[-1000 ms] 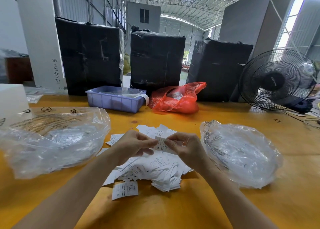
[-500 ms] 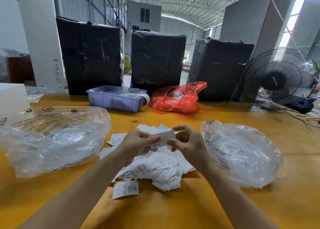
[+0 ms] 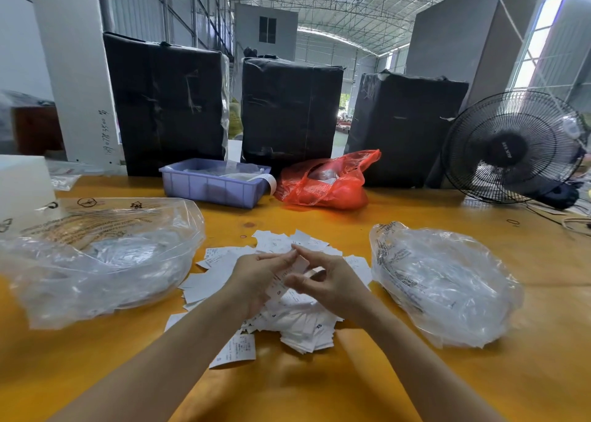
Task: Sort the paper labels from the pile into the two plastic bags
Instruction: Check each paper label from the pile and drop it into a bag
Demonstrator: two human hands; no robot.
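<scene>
Your desk (image 3: 319, 389) is orange-yellow. The paper labels (image 3: 300, 322) piled on it are white with small black print. Both plastic bags are clear: the left bag (image 3: 96, 261) carries black symbols and lines of dark text, the right bag (image 3: 447, 287) dark print along its edge. Behind them you have a lilac tray (image 3: 211, 188), a translucent red bag (image 3: 326, 181), three black-wrapped bales (image 3: 166, 101) and a black fan (image 3: 511, 146).

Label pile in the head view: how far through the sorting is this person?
Done: both clear bags, the left bag and the right bag, lie open beside the pile; how many labels they hold is unclear. In hand: the left hand and right hand pinch one label between them. Left: a sizeable label pile remains on the yellow table.
</scene>
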